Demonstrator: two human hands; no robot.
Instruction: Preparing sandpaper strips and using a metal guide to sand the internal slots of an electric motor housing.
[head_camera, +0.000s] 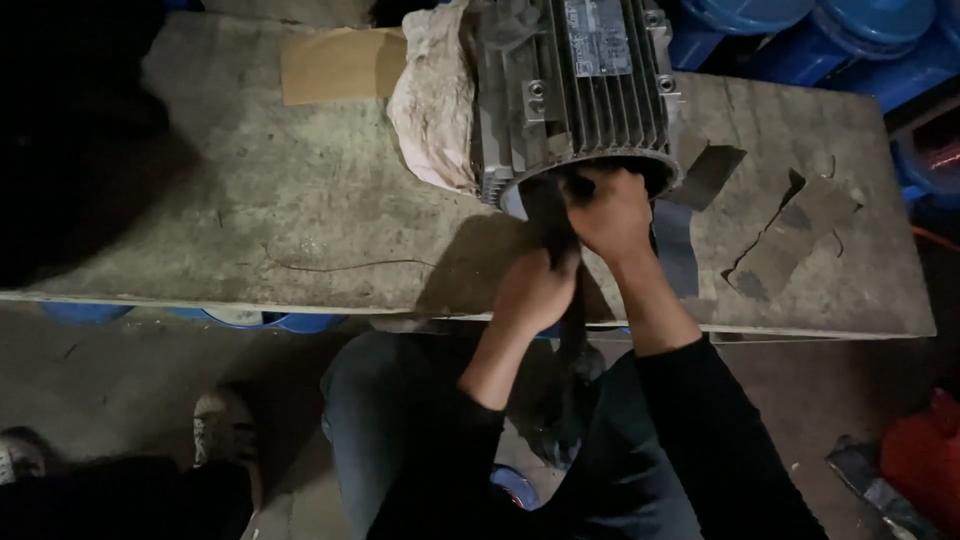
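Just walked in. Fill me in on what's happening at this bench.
A person seated at a worn slab table works on a grey ribbed electric motor lying on it. The right hand presses a dark strip of cloth at the motor's open end, while the left hand grips the same strip lower down. A pale rag lies against the motor's side, with a piece of cardboard beyond it.

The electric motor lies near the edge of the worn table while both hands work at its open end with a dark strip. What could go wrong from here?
1. The electric motor lies at the table edge; pulling toward the body could roll it off onto the knees.
2. The right hand reaches into the open end, where metal edges may cut the fingers.
3. The left hand pulls the dark strip; it may slip or tear suddenly.
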